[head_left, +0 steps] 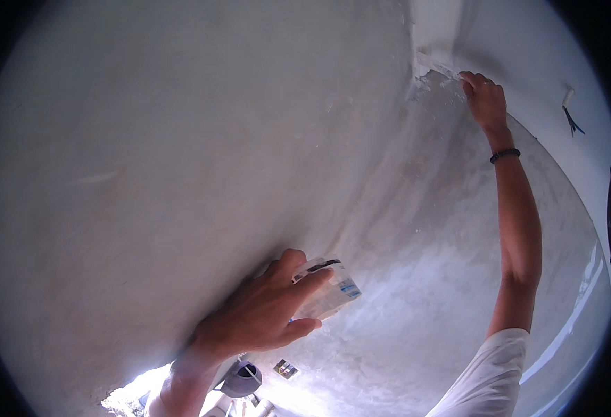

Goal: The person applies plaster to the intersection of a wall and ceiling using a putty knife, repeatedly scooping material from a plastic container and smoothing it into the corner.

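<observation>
1. Far along, judging by the coat: grey already spread broadly across the plastered wall (pixel 180 153), smooth over much of it, streaky and blotchy toward the right.
2. Not finished-looking up in the corner: a ragged white patch (pixel 427 67), crumbly at the edges, not level with the grey around it.
3. Right there beside the patch, the right hand (pixel 484 101), fingers curled; impossible to tell whether gripping a thin pale edge or just touching. Above the wrist, a dark beaded bracelet (pixel 505 156).
4. Lower down, the left hand (pixel 270 299), clasping a printed packet (pixel 327 295) between thumb and fingers, close against the wall.
5. And around the room: a white adjoining surface (pixel 545 66) with loose wires (pixel 572 119) poking out, a wall box (pixel 286 369) low down, a dark bucket (pixel 241 381) near a glaring bright opening (pixel 138 389).
</observation>
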`<state>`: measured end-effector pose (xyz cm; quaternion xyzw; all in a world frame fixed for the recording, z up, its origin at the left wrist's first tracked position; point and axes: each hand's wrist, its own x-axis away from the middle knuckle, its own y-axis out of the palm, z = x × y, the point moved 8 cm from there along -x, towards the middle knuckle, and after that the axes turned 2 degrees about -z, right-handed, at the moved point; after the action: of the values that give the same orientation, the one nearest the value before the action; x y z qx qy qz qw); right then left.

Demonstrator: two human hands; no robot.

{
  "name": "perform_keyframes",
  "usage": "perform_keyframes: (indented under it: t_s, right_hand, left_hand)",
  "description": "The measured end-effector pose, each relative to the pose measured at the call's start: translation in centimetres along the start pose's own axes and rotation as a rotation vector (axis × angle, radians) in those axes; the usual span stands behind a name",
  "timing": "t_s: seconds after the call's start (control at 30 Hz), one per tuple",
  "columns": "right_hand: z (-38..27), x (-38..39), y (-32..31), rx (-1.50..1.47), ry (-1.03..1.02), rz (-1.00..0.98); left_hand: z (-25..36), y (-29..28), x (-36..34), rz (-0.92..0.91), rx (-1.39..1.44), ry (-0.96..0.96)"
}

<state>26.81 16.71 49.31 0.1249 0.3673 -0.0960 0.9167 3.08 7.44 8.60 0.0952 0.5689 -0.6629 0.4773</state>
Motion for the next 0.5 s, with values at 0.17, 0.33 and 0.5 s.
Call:
perform_keyframes:
  t_s: [0.17, 0.33, 0.5]
  right_hand:
    - [-0.3, -1.6, 0.3, 0.047, 0.047, -0.047]
    - [1.7, 0.2, -0.2, 0.042, 0.096, -0.035]
    - [0.2, 5.2, 1.1, -0.498, 0.488, -0.374]
  left_hand:
    - [0.0, 0.0, 0.0, -0.009, 0.038, -0.010]
    - [0.2, -0.1, 0.0, 0.016, 0.007, 0.020]
    - [-0.6, 0.1, 0.2, -0.002, 0.035, -0.022]
